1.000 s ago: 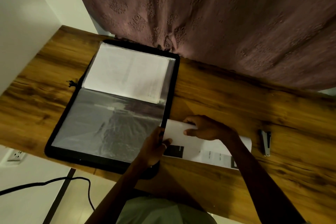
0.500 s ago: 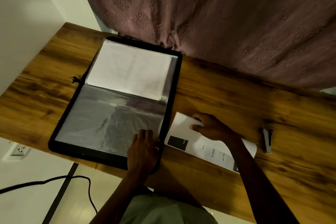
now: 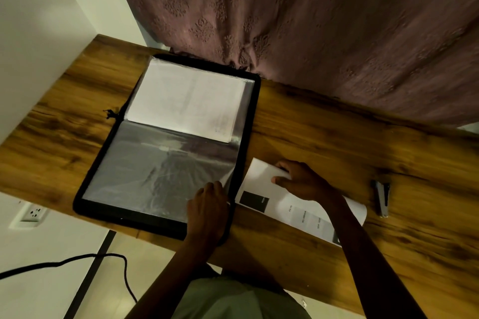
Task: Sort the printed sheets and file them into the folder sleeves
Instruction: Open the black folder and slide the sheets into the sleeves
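The folder (image 3: 249, 116) lies open on the left of the desk (image 3: 337, 127), and its far half already holds filed sheets (image 3: 186, 101), so I judge that part done. The near sleeve (image 3: 155, 176) looks empty, and that is where I am now: my left hand (image 3: 207, 204) pinches its right edge, fingers curled, and a corner of the plastic is lifted. The sheet (image 3: 261, 184) lies flat on the desk just right of the folder, not yet in, and my right hand (image 3: 303, 181) grips its far end between thumb and fingers. What is left, as I see it, is to open the sleeve wider and slide this sheet in. I cannot tell whether more sheets lie under it. A stapler (image 3: 382, 197) lies right of the sheet, apart from it. The curtain (image 3: 311, 21) hangs along the far edge and touches the folder's far corner. Nothing blocks the way between sheet and sleeve except the folder's raised black rim.
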`<move>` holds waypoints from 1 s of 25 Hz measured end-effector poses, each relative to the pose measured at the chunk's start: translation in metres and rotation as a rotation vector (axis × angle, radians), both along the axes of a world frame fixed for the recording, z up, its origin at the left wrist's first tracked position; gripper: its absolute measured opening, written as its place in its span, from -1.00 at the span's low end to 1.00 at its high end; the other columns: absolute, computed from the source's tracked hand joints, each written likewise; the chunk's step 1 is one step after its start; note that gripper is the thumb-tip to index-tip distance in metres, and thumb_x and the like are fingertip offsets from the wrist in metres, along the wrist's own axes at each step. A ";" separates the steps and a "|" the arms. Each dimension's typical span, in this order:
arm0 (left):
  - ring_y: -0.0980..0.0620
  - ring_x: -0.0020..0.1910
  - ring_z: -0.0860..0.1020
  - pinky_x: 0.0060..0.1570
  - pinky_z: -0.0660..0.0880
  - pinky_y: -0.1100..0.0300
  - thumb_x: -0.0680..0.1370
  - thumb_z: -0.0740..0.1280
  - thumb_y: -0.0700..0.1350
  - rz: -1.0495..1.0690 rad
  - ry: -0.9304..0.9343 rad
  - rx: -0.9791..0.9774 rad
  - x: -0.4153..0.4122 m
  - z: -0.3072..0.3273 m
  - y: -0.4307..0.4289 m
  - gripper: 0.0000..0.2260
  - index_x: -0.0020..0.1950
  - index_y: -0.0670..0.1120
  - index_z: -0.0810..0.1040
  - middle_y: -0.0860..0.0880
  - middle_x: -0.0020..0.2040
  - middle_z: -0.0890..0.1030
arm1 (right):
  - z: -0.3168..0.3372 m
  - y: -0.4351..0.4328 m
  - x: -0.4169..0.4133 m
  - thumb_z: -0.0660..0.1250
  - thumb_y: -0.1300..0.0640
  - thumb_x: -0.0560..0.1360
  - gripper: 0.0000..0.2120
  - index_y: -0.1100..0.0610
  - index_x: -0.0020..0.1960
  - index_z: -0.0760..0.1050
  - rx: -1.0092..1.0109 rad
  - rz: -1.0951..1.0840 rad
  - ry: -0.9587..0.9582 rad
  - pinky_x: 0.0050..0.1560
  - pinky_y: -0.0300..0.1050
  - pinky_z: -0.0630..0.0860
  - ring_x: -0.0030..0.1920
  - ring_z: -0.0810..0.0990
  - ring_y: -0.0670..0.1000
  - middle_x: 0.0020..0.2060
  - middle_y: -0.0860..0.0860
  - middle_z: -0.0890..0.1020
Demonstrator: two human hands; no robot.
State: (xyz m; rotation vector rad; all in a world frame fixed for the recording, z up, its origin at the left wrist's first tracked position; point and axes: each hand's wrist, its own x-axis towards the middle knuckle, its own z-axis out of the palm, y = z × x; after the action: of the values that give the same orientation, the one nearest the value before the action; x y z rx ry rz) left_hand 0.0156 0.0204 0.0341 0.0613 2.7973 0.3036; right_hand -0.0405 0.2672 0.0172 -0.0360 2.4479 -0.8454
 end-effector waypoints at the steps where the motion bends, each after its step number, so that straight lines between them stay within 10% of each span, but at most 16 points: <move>1: 0.03 0.02 0.56 -0.11 0.39 0.21 0.67 0.16 0.06 0.003 0.016 -0.004 -0.001 0.003 0.000 -0.72 0.31 -0.05 0.37 -0.01 0.16 0.56 | 0.001 0.000 0.000 0.35 -0.05 0.55 -0.55 0.11 0.37 0.43 0.003 -0.001 0.001 0.32 0.09 0.48 0.30 0.51 0.08 0.31 0.06 0.53; 4: 0.15 -0.37 0.39 -0.36 0.23 0.26 0.67 0.17 -0.01 0.049 0.070 0.020 -0.003 0.010 0.000 -0.80 0.25 -0.05 0.35 0.05 -0.15 0.53 | 0.000 -0.001 0.001 0.35 -0.03 0.55 -0.54 0.12 0.38 0.42 -0.002 -0.005 -0.006 0.31 0.08 0.49 0.29 0.52 0.08 0.31 0.07 0.53; 14: 0.15 -0.45 0.51 -0.48 0.44 0.28 0.53 0.43 -0.18 0.221 0.214 0.357 -0.022 0.005 -0.017 -0.90 -0.04 0.00 0.56 0.07 -0.27 0.62 | -0.003 0.000 -0.001 0.35 0.03 0.56 -0.57 0.14 0.38 0.42 -0.031 -0.025 -0.015 0.27 -0.06 0.48 0.28 0.52 0.08 0.29 0.06 0.54; 18: -0.05 -0.16 0.59 -0.41 0.51 0.16 0.48 0.41 -0.28 0.042 0.302 0.182 -0.021 0.016 -0.014 -0.79 0.07 -0.08 0.59 -0.11 0.06 0.59 | -0.003 0.004 -0.005 0.38 0.02 0.54 -0.58 0.15 0.34 0.46 -0.056 -0.066 0.060 0.28 -0.14 0.40 0.28 0.51 0.06 0.27 0.06 0.55; 21: -0.08 0.31 0.41 -0.01 0.58 0.11 0.61 0.30 -0.11 -0.038 0.152 -0.061 -0.020 0.020 -0.008 -0.67 0.38 -0.05 0.49 -0.07 0.41 0.40 | 0.003 0.004 -0.012 0.40 -0.01 0.53 -0.61 0.12 0.30 0.49 -0.081 -0.120 0.085 0.16 -0.20 0.45 0.18 0.54 0.01 0.18 0.02 0.58; 25: -0.08 0.29 0.40 0.02 0.53 0.11 0.61 0.30 -0.04 -0.029 0.133 -0.096 -0.016 0.009 -0.005 -0.58 0.45 -0.09 0.40 -0.06 0.43 0.36 | 0.013 -0.003 -0.024 0.39 -0.02 0.53 -0.71 0.06 0.20 0.51 -0.202 -0.160 0.036 -0.10 -0.40 0.45 0.00 0.56 -0.17 0.00 -0.10 0.59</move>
State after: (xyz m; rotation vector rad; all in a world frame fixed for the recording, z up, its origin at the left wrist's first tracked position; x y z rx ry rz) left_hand -0.0008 0.0150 0.0431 0.1032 2.9359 0.1629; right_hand -0.0647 0.2642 0.0303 0.0721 2.4131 -1.1697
